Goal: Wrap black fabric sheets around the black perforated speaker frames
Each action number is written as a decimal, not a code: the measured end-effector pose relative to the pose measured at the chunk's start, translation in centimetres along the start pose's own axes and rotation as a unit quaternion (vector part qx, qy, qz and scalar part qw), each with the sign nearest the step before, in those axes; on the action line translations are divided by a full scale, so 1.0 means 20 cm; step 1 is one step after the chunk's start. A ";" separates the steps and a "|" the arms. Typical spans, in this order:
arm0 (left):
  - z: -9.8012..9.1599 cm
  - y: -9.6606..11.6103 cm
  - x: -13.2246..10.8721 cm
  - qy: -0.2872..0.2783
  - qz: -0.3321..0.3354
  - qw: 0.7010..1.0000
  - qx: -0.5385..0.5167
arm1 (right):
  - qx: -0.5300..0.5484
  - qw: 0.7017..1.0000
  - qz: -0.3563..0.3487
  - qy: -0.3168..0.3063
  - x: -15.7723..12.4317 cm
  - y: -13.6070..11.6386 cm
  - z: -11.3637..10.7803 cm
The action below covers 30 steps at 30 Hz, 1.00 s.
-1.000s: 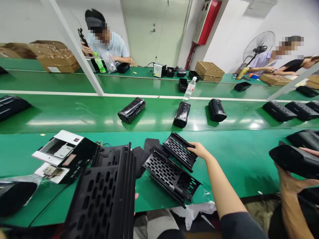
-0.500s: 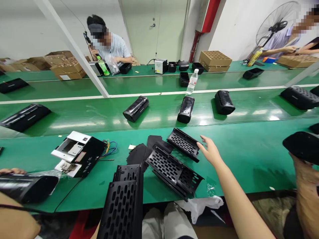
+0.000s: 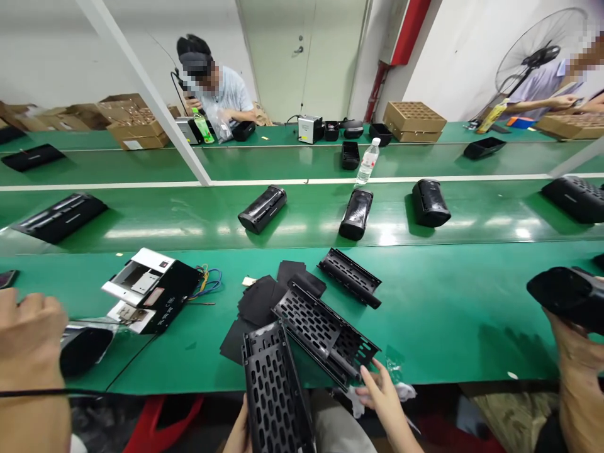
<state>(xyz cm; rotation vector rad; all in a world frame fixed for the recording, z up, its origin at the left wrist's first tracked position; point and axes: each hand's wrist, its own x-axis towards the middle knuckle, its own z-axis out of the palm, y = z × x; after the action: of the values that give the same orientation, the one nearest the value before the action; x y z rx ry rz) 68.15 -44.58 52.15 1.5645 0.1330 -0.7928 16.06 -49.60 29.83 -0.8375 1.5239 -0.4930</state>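
Note:
My left hand (image 3: 240, 431) is closed on the edge of a black perforated panel (image 3: 276, 384); the panel covers most of the fingers. A second slotted piece shows at its far end. At the near right end of the middle perforated panels (image 3: 309, 321), my right hand (image 3: 377, 390) has its fingers apart, with fingertips at the corner. These panels lie overlapped on the green table. Behind them is another slotted panel (image 3: 350, 277). Flat black sheets (image 3: 262, 299) are spread beside and partly under the panels.
A white-and-black device (image 3: 151, 289) with wires stands at left. Black housings (image 3: 356, 215) and a water bottle (image 3: 368, 162) are on the green surface ahead. Co-workers' arms (image 3: 578, 377) are close on both sides. A slanted white post (image 3: 151, 100) rises at left.
My right hand has moved from beside the far panel down toward me, to the near end of the middle panels. The held panel has shifted right. A co-worker's hand has risen at left.

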 end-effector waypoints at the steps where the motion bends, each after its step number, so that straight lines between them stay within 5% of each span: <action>1: 0.03 -0.12 -0.05 -0.013 -0.019 1.000 -0.010 | 0.003 1.000 -0.007 0.003 0.01 -0.03 0.02; 7: 0.30 -1.22 -0.65 -0.164 -0.206 0.964 -0.034 | 0.048 0.998 -0.032 0.026 0.11 -0.21 0.06; 10: 0.38 -1.52 -0.78 -0.175 -0.264 0.948 -0.032 | 0.040 0.998 -0.032 0.044 0.14 -0.27 0.05; 15: 0.39 -1.66 -0.77 -0.211 -0.364 0.900 -0.116 | 0.036 0.998 -0.032 0.048 0.20 -0.35 -0.03; 23: 0.48 -1.74 -0.87 -0.252 -0.318 0.908 -0.105 | 0.029 0.998 -0.042 0.024 0.32 -0.42 -0.16; 27: 0.50 -1.78 -0.84 -0.270 -0.295 0.914 0.063 | 0.012 0.998 -0.053 0.035 0.30 -0.42 -0.19; 30: 0.50 -1.74 -0.83 -0.315 -0.227 0.882 0.266 | -0.086 0.971 -0.170 0.148 0.19 -0.43 -0.19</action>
<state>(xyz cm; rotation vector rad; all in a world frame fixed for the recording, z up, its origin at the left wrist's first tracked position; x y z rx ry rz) 33.45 -41.51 32.80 1.7120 -0.2257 -1.7946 14.42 -58.69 34.15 -1.2129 1.7206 -0.7718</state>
